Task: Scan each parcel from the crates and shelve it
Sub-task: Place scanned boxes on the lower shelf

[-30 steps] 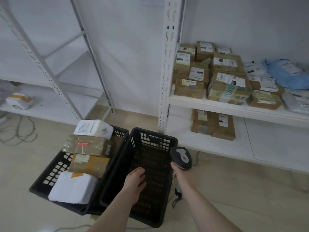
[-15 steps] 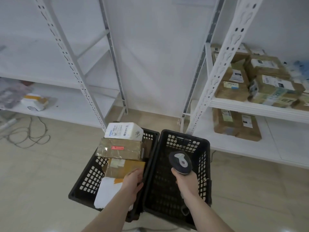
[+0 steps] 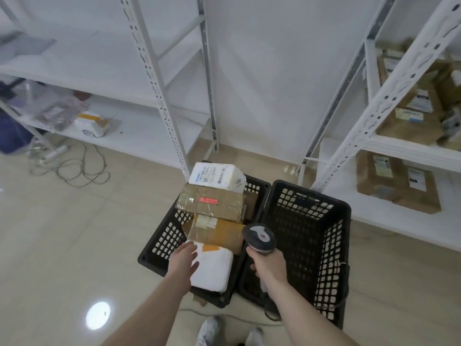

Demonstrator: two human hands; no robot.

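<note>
Holding the scanner (image 3: 260, 239) tight in my right hand (image 3: 268, 265), I kept my left hand (image 3: 183, 260) flat and spread on the white parcel (image 3: 214, 270). That parcel lay in the left crate (image 3: 164, 236) with three more. The right crate (image 3: 331, 245) sat just beside it on the floor.

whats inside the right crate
Nothing shows inside the right crate: only its bare mesh floor and walls. The right hand holding the scanner covers its near left corner.
</note>
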